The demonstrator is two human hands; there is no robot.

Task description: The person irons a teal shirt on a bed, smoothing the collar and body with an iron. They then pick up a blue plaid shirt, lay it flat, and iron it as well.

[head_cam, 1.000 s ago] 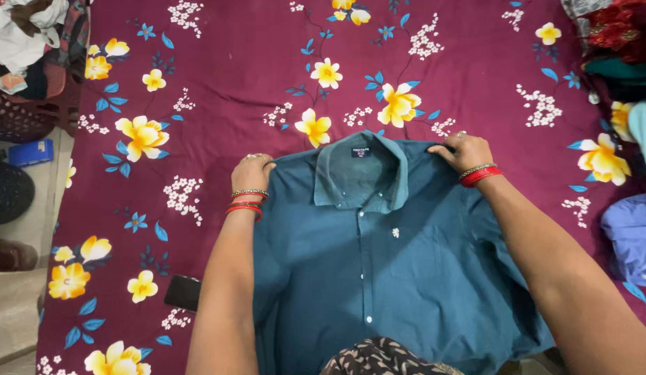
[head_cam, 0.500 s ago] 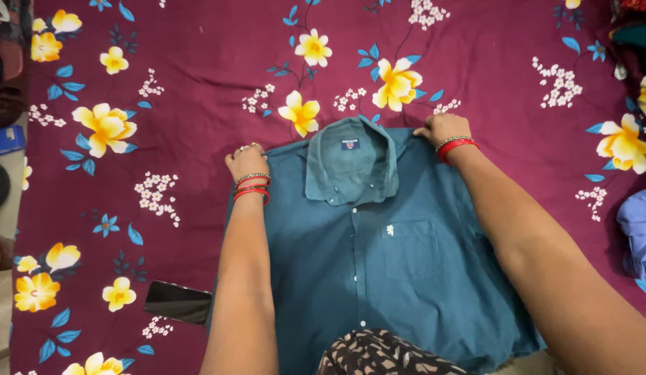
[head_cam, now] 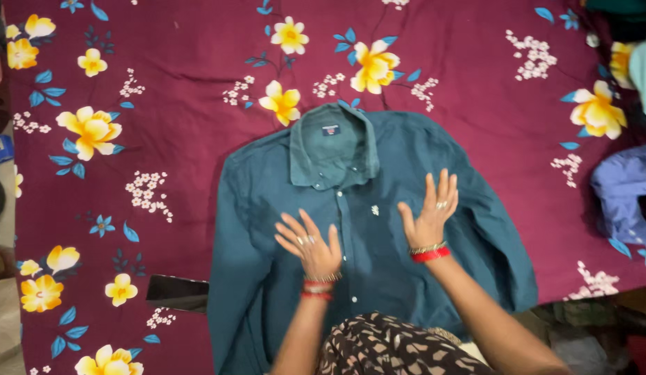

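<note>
A teal shirt (head_cam: 364,229) is lying face up and buttoned on a maroon floral sheet (head_cam: 184,125), its collar (head_cam: 332,147) pointing away from the person and its sleeves folded down along the sides. The left hand (head_cam: 312,244) is resting flat on the shirt's front, just left of the button line, with the fingers spread apart and holding nothing. The right hand (head_cam: 430,212) is lying flat on the chest area to the right of the buttons, its fingers also fanned out and empty. A small white emblem (head_cam: 375,210) is showing between the two hands, nearer the right one. Red and beaded bangles (head_cam: 428,253) are circling both wrists, and rings are visible on fingers of each hand.

A dark phone (head_cam: 177,293) is lying on the sheet just beside the shirt's left sleeve. A blue garment (head_cam: 625,194) is sitting at the right edge, well apart from the shirt. Patterned brown cloth (head_cam: 392,347) is showing at the bottom, over the shirt's hem.
</note>
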